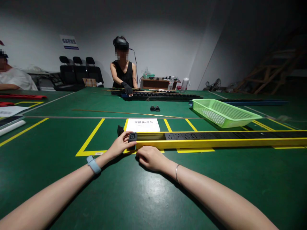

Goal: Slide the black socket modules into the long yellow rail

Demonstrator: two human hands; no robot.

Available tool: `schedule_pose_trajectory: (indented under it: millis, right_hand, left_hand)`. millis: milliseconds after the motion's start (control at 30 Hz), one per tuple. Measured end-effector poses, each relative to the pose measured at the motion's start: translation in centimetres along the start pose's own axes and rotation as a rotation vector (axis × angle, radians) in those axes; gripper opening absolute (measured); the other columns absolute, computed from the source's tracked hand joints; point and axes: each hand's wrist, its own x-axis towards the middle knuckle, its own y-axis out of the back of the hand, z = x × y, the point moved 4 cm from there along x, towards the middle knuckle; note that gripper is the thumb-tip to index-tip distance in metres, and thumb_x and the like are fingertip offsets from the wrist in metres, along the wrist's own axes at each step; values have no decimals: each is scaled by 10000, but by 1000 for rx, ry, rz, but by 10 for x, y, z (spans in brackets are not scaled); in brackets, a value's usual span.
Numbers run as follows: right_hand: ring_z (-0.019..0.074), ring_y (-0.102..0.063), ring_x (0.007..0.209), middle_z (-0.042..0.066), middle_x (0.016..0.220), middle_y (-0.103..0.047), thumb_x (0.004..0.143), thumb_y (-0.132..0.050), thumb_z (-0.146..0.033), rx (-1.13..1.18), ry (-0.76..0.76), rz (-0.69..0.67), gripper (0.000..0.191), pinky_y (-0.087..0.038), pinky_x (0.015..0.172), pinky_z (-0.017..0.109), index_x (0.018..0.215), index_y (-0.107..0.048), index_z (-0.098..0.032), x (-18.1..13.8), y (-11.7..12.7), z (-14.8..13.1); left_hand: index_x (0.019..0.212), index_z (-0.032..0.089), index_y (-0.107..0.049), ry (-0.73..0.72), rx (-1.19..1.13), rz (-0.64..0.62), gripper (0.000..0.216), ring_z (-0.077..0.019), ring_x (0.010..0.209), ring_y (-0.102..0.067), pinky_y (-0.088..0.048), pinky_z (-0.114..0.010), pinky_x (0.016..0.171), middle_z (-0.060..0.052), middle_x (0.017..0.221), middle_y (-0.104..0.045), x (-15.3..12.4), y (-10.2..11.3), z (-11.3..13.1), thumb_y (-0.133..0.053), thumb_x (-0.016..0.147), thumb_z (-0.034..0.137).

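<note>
My left hand pinches a black socket module at the left end of a long yellow rail. The module stands at the rail's end opening; how far it sits inside, I cannot tell. Farther right, a row of black socket modules lies within the rail, with a bare stretch of channel between. Against the rail's near side my right hand rests on the table with curled fingers, and nothing shows in it. Another small black part stands just behind my left fingers.
A paper sign lies behind the rail. Beyond are a thin rod, two black modules and a green basket. Across the green table, a person works at dark rails; another person sits far left.
</note>
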Motion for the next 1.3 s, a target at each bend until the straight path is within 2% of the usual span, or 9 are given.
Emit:
schedule_pose_trajectory:
  millis: [333, 667, 867, 1000, 1300]
  right_hand:
    - [148, -548, 747, 30, 828, -631, 830, -518, -170, 1, 8, 9, 62, -393, 693, 240, 867, -565, -187, -1, -1, 1]
    - [147, -548, 743, 34, 827, -629, 828, -523, -161, 15, 7, 6, 68, -397, 697, 241, 869, -573, -183, -1, -1, 1]
    - [147, -548, 751, 31, 834, -631, 830, -522, -164, 25, 10, 6, 75, -397, 701, 240, 882, -572, -187, 0, -1, 1]
    - [146, -549, 757, 31, 843, -633, 830, -522, -161, 34, 14, 11, 83, -396, 705, 239, 888, -574, -188, 0, -1, 1]
    - [148, -549, 756, 35, 835, -629, 828, -526, -158, 39, -1, 0, 81, -399, 708, 241, 882, -580, -183, -1, 0, 1]
  left_hand:
    - [1169, 162, -466, -1, -46, -35, 617, -233, 1134, -580, -422, -394, 1018, -105, 1186, -612, -1, -2, 2, -758, 646, 306]
    - [1176, 166, -491, -8, 25, -55, 581, -230, 1081, -597, -441, -383, 973, -100, 1178, -607, 0, -2, 6, -739, 675, 326]
    - [1180, 171, -502, 2, 11, -51, 578, -235, 1072, -602, -461, -367, 937, -85, 1123, -634, -1, -2, 6, -736, 675, 326]
    - [1178, 176, -496, 17, -15, -18, 603, -229, 1065, -604, -469, -367, 929, -91, 1156, -612, 0, -1, 5, -757, 651, 308]
    - [1048, 172, -478, 48, -109, -20, 529, -216, 1049, -621, -444, -405, 977, -66, 1051, -646, 2, 1, -5, -786, 633, 285]
